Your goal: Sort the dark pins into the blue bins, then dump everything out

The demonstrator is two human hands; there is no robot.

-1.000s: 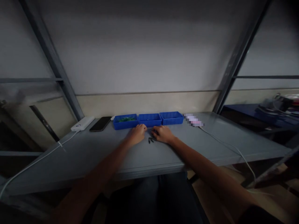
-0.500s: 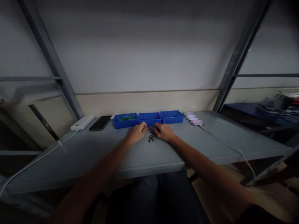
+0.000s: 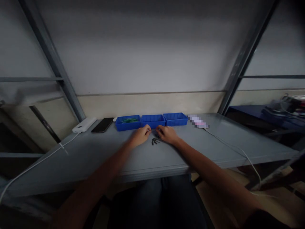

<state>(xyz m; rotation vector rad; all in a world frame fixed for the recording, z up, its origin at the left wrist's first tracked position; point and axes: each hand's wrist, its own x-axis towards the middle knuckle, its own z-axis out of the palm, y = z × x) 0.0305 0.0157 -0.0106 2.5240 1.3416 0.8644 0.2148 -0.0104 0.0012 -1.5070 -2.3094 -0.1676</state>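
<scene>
My left hand (image 3: 141, 135) and my right hand (image 3: 168, 135) face each other just in front of the blue bins. The fingers of both are closed in a pinch. A thin, rod-like piece (image 3: 153, 130) spans the small gap between the fingertips; its ends are hidden in the fingers and its kind is too small to tell. Several small dark pieces, like screws (image 3: 155, 141), lie on the grey table just below the hands. Behind the hands, the middle blue bin (image 3: 153, 122) holds a few tiny bits I cannot make out.
The left blue bin (image 3: 128, 127) contains green pieces. A right blue bin (image 3: 175, 122) adjoins the middle one. A black phone (image 3: 102, 125) and a white power bank (image 3: 84, 125) with a cable lie leftward. A blurred-out device (image 3: 198, 121) with a white cable (image 3: 230, 145) lies rightward.
Both hands stay in nearly the same place, with the fingers shifting slightly around the thin piece. The small dark pieces and the bins have not moved.
</scene>
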